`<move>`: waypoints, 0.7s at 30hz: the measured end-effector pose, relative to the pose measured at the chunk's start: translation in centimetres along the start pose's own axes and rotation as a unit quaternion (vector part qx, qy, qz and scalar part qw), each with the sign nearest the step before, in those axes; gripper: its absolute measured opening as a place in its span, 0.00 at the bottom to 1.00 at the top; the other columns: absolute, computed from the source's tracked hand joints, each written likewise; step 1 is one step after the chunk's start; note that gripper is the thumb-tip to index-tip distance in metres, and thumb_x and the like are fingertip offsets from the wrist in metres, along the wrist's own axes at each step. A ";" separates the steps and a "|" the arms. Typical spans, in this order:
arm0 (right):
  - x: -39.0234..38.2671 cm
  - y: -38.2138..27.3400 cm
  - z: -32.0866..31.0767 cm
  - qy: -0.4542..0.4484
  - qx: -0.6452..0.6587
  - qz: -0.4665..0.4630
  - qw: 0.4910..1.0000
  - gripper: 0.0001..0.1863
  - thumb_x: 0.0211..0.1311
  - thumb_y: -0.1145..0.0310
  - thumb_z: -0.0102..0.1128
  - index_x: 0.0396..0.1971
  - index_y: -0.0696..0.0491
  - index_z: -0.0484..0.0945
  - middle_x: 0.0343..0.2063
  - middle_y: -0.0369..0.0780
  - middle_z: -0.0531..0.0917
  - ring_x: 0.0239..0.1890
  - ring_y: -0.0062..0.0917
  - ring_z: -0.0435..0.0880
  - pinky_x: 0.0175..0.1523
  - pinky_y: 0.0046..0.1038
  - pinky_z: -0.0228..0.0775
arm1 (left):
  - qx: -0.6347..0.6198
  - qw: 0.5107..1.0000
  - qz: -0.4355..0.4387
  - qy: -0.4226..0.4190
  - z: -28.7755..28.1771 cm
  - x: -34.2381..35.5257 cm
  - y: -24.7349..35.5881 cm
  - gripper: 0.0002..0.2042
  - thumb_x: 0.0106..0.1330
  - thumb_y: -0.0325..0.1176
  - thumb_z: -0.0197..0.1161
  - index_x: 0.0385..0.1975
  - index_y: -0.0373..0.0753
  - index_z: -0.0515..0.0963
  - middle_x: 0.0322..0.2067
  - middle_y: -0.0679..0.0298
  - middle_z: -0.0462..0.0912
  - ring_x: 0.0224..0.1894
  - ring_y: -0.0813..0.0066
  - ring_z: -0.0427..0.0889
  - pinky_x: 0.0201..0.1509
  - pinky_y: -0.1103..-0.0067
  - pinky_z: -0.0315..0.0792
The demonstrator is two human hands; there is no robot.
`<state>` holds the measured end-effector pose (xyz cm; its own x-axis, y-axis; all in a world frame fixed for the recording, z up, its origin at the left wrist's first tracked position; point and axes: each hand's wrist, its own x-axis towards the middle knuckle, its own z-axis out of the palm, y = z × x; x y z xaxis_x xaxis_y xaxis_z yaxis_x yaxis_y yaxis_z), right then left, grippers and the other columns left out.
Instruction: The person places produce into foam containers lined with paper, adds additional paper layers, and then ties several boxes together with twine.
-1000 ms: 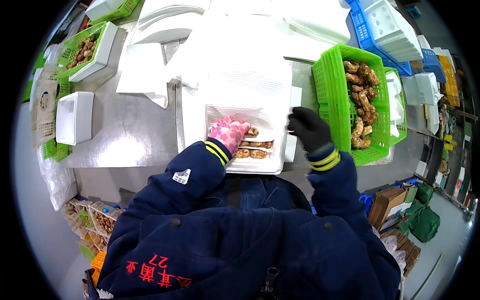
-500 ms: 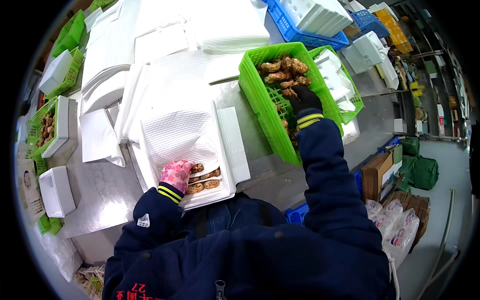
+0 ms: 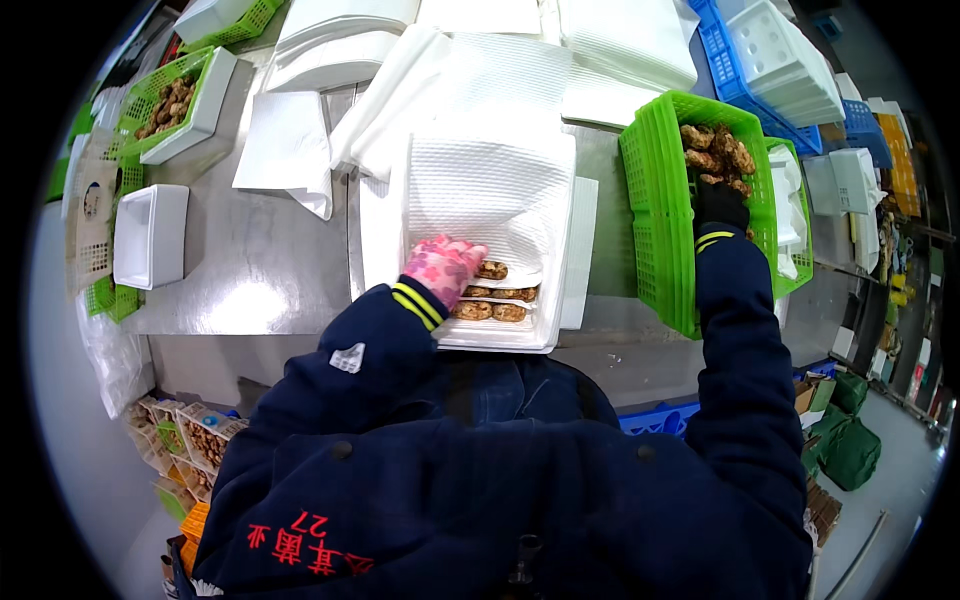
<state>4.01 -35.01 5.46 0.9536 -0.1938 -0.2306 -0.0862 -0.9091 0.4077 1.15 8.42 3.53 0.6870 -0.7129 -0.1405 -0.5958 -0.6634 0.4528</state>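
My left hand (image 3: 443, 268), in a pink flowered glove, reaches into a white foam box (image 3: 556, 325) lined with ribbed white paper (image 3: 480, 185). Its fingers stretch loosely beside the topmost of the brown mushrooms (image 3: 508, 312), which lie in short rows with paper folds between them. My right hand (image 3: 722, 205), gloved in black, is down inside a stacked green basket (image 3: 655, 215) at the right. Knobbly brown mushrooms (image 3: 712, 155) lie just beyond this hand. Its fingers are hidden among them, so their grip does not show.
White paper sheets (image 3: 625, 60) pile up along the back. Another basket of mushrooms (image 3: 168, 108) and a small white foam box (image 3: 150, 237) stand at the left. A blue basket (image 3: 735, 60) holding white foam pieces is at the back right. The metal table's front edge (image 3: 260, 335) runs before me.
My view has turned, shifting the table and box rightward in the picture. My right hand stays within the green basket, and my left hand remains by the mushrooms in the foam box.
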 end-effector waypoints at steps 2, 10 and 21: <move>-0.3 0.1 0.0 -0.007 -0.017 -0.001 1.000 0.18 0.50 0.60 0.57 0.44 0.46 0.75 0.36 0.44 0.79 0.41 0.37 0.77 0.47 0.37 0.69 | 0.072 0.997 -0.008 -0.022 1.7 0.7 0.3 0.12 0.55 0.32 0.53 0.41 0.46 0.74 0.36 0.65 0.78 0.43 0.63 0.73 0.45 0.68 0.66; -5.7 1.3 -1.0 -0.056 0.142 -0.025 0.988 0.14 0.49 0.60 0.58 0.38 0.45 0.78 0.36 0.42 0.79 0.41 0.37 0.77 0.47 0.34 0.69 | 0.118 0.991 -0.027 -0.065 1.6 0.9 0.2 0.11 0.55 0.33 0.49 0.38 0.49 0.75 0.35 0.68 0.77 0.44 0.65 0.72 0.44 0.67 0.65; -0.4 1.0 1.1 0.146 0.183 0.037 0.972 0.12 0.47 0.62 0.63 0.33 0.49 0.78 0.29 0.40 0.80 0.31 0.31 0.79 0.37 0.32 0.71 | 0.031 0.999 -0.028 -0.004 1.0 0.7 0.0 0.12 0.60 0.34 0.50 0.42 0.47 0.73 0.38 0.63 0.76 0.42 0.61 0.73 0.46 0.66 0.65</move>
<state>3.17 -36.29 4.97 0.9777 -0.1983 0.0699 -0.2025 -0.9774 0.0605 1.25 7.68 2.56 0.7170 -0.6756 -0.1720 -0.5805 -0.7152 0.3891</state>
